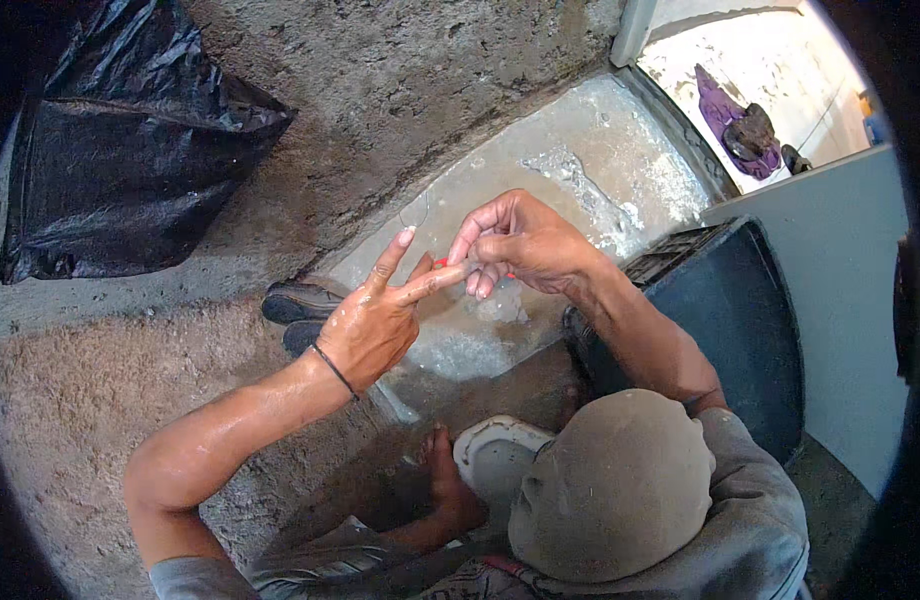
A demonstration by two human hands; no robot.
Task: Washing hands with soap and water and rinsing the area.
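Observation:
My left hand (370,310), wet and flecked, has a dark band at the wrist and its fingers apart. My right hand (510,245) pinches the end of one of its outstretched fingers. A thin curved strand shows above another left fingertip. A small red item (442,262) is partly hidden behind the hands; what it is, I cannot tell. Beneath them lies a pale, stained slab (570,180).
A black plastic bag (130,170) lies upper left. Dark footwear (290,305) is beside the slab. A pale rimmed object (480,450) lies near bare feet and a rounded grey-brown cloth-covered shape (610,485). A dark bin (730,330) stands right; purple cloth (720,110) lies through an opening.

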